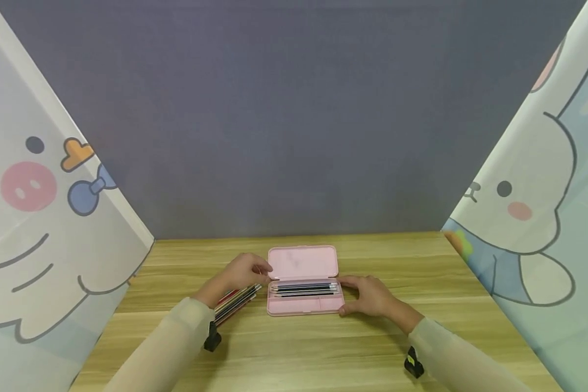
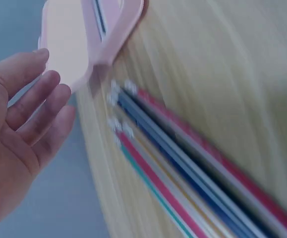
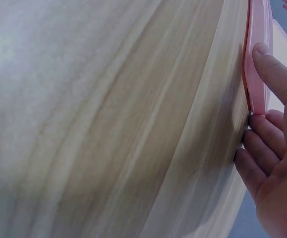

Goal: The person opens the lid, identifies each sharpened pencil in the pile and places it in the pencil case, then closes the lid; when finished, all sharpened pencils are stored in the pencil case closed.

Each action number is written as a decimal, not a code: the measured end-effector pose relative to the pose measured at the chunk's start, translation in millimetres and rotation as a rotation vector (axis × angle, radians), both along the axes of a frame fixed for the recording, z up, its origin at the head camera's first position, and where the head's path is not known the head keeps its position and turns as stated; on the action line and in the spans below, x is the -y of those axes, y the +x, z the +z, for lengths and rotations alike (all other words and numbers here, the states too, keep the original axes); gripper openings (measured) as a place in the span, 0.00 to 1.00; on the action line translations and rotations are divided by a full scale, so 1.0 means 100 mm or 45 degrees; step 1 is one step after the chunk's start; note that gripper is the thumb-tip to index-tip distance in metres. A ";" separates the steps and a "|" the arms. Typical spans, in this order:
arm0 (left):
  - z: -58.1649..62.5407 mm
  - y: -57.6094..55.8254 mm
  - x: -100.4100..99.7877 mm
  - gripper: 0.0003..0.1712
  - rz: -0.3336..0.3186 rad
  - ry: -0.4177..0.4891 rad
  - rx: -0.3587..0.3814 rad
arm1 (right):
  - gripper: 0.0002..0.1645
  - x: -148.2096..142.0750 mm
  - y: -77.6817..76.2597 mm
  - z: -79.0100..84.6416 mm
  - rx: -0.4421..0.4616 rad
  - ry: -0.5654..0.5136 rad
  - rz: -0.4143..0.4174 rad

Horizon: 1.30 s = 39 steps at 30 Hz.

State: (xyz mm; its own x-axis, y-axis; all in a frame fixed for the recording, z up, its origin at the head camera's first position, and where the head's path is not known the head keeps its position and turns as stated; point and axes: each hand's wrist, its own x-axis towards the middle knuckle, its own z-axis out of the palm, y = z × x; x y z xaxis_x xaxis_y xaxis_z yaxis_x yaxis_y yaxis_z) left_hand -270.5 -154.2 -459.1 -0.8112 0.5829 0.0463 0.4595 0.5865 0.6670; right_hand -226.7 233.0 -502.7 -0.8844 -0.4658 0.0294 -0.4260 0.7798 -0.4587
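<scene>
A pink pencil case (image 1: 306, 312) lies with its lid (image 1: 304, 262) folded back, several pencils (image 1: 306, 289) in its rear compartment. My right hand (image 1: 372, 295) holds the case's right end, thumb at the near corner and fingers at the far one. In the right wrist view the thumb (image 3: 277, 74) rests against the case's side. My left hand (image 1: 242, 272) is at the left edge of the lid, its fingers loosely bent with nothing between them. Below it lies a bundle of pencils (image 1: 237, 303), dark, red, teal and yellowish, seen close in the left wrist view.
The wooden table (image 1: 294, 354) runs back to a dark grey panel (image 1: 294, 120). White panels with cartoon animals stand at the left (image 1: 29, 245) and the right (image 1: 544, 218).
</scene>
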 end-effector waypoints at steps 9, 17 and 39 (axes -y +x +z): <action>-0.11 0.03 0.66 0.16 0.057 0.118 0.193 | 0.54 -0.01 0.02 0.00 0.021 -0.013 -0.013; -0.22 0.15 1.05 0.16 0.080 0.157 0.326 | 0.53 -0.01 0.00 -0.01 0.026 -0.014 -0.013; -0.44 0.22 1.19 0.14 0.109 0.203 0.359 | 0.52 0.01 0.02 0.00 0.014 -0.001 -0.003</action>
State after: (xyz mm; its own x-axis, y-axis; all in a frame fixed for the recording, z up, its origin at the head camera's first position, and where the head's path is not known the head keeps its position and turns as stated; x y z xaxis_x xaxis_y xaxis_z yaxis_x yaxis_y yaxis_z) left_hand -248.1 -272.7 -503.4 -0.8509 0.5154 -0.1016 0.1975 0.4931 0.8473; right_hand -225.1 232.2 -502.2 -0.8859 -0.4634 0.0199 -0.4186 0.7804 -0.4644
